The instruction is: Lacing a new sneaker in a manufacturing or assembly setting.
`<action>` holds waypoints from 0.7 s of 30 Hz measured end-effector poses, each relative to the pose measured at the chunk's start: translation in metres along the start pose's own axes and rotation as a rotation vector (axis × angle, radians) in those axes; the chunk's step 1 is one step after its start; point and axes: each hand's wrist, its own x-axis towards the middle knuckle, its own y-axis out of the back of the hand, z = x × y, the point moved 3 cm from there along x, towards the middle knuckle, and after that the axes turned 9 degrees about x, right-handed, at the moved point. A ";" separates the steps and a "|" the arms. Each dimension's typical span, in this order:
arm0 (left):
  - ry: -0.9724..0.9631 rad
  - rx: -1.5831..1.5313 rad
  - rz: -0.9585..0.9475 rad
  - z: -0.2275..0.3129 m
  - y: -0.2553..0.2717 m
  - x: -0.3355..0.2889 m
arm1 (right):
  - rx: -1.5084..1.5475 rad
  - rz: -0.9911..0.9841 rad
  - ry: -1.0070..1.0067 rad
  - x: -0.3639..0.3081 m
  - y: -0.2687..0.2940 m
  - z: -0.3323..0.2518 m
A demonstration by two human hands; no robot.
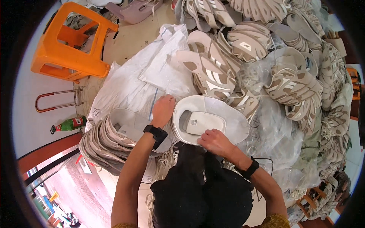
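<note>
A pale shoe upper [235, 121] lies opened out before me, its inner side facing up and a white tongue with a small printed label in its middle. My right hand [216, 142] pinches the near rim of this upper. Just beyond its left edge is my left hand [163, 110], with fingers curled closed; whatever they hold, if anything, is hidden. A nested stack of shoe uppers [102, 140] rests at my left, beside the left forearm.
White woven sacks [129, 83] spread beneath and beyond the work. Piled beige shoe uppers [251, 41] rise at the far right, with clear plastic [273, 133] nearer. An orange stool [72, 45] and a green bottle [70, 124] are at the left.
</note>
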 end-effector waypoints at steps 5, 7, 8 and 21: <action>0.286 -0.513 -0.102 -0.017 -0.016 -0.028 | 0.164 -0.169 -0.051 0.025 -0.039 0.033; 0.163 -0.345 -0.006 0.007 -0.026 -0.039 | 0.176 -0.161 -0.078 0.018 -0.047 0.044; 0.044 -0.168 0.092 0.017 -0.024 -0.041 | 0.116 -0.182 -0.095 0.014 -0.049 0.045; 0.503 -0.824 -0.324 -0.027 -0.028 -0.045 | 0.113 -0.100 -0.198 0.047 -0.040 0.009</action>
